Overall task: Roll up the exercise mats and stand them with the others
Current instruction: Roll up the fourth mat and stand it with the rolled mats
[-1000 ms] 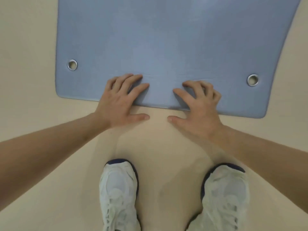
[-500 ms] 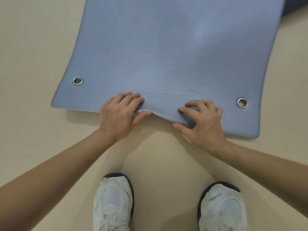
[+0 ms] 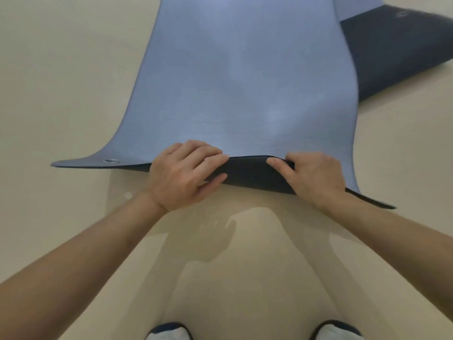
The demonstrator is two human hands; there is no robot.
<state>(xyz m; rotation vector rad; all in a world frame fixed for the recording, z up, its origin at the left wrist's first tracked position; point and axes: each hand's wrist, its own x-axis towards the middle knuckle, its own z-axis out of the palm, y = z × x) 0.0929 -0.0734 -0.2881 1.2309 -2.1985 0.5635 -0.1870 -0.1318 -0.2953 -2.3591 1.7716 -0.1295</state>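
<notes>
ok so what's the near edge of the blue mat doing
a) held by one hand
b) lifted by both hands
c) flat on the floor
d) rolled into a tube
b: left hand and right hand both grip the blue mat edge, dark underside showing

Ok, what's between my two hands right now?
Only the raised near edge of the blue mat spans the gap between the left hand and the right hand, its dark underside facing the camera. The head view shows this.
</notes>
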